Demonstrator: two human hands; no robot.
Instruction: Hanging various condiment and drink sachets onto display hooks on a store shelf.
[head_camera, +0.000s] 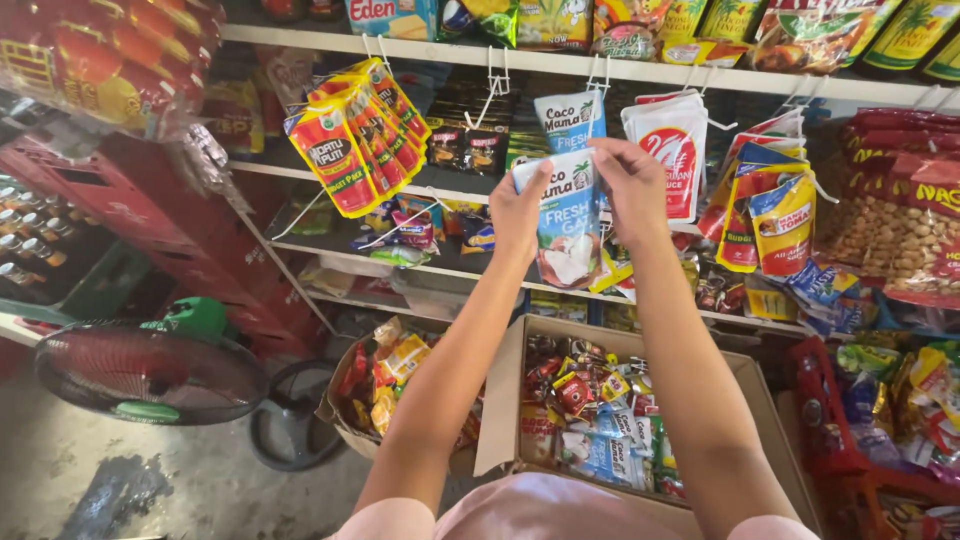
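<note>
both hands are holding up a light blue sachet (567, 215) in front of the shelf hooks (497, 78). the left hand (519, 212) is pinching its upper left corner, and the right hand (632, 188) is pinching the top edge. the sachet is looking soft, light and a little slippery, so the flat top seal seems the best place to hold. below, a cardboard box (500, 400) is keeping more packets.

The blue-and-white sachet (568, 215) looks like glossy plastic film, smooth and reflective. The box (505, 400) below is matt brown cardboard. The hooks (495, 75) are white coated wire, and the floor (60, 470) is rough concrete.
</note>
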